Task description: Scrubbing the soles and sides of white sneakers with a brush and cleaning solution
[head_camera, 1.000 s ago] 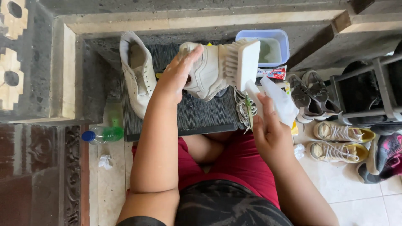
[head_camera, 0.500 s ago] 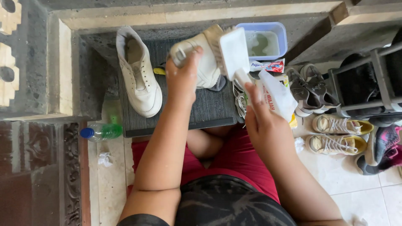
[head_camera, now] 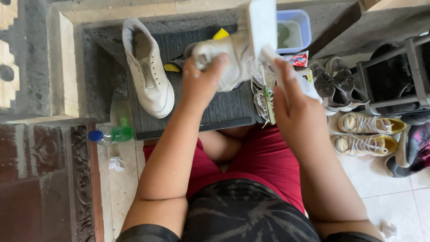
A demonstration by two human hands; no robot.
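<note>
The white shoe (head_camera: 228, 56) sits in the upper middle of the frame, lifted off the dark ribbed mat (head_camera: 224, 112) and gripped around its upper by the left hand (head_camera: 201, 80), whose fingers are curled tight on it. Since half a second ago the shoe has been turned further, so its pale sole now stands almost upright and edge-on to the camera, reaching the top edge of the frame, where before it lay more tilted and lower. The right hand (head_camera: 295, 112) has come in closer on the right of centre; it is closed around a white cloth (head_camera: 309, 87), with the forefinger stretched up along it toward the sole, and the cloth now meets the sole's lower edge rather than hanging just beside it. This looks like the sole edge being presented for wiping. The second white shoe (head_camera: 150, 74) lies as it did on the mat in the upper left. A blue tub (head_camera: 307, 22) of cloudy water stands at the top just right of the raised shoe, a green bottle (head_camera: 112, 134) with a blue cap lies at the left, and pairs of sneakers (head_camera: 365, 134) rest on the tiles at the right beside a dark rack (head_camera: 394, 80).
</note>
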